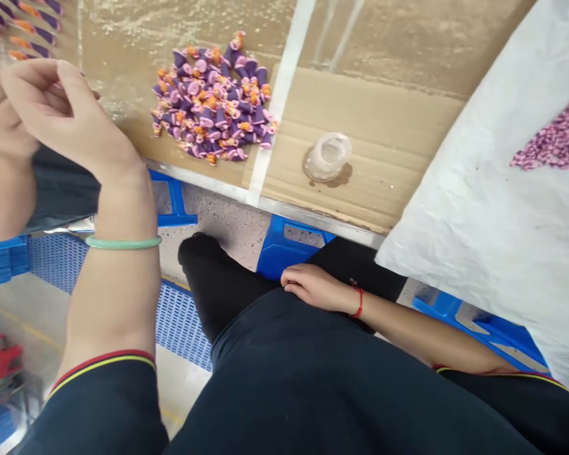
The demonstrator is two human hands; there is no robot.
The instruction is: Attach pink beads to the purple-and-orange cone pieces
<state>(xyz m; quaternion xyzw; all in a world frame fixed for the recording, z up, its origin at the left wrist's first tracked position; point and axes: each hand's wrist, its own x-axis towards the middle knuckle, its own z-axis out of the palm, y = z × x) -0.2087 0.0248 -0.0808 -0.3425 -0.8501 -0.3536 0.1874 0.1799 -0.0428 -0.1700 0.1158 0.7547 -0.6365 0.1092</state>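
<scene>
My left hand [59, 104], with a green bangle on the wrist, is raised over the table's left edge. Its fingers are curled; whatever they hold, if anything, is hidden. Right beside it, partly overlapping in view, is another person's hand [7, 151], blurred. My right hand [315, 287], with a red string bracelet, rests loosely closed on my lap, with nothing visible in it. On the cardboard-covered table nearest my left hand lies a heap of small purple, pink and orange figure-like pieces [213, 104].
A small clear cup [329, 155] stands on cardboard [374, 120] beside a wet spot. To the right, a white sheet [469, 183] bears a pile of small pink-purple pieces [557, 139]. Rows of purple-orange pieces [33, 28] lie far left. Blue stools [284, 246] stand below the table edge.
</scene>
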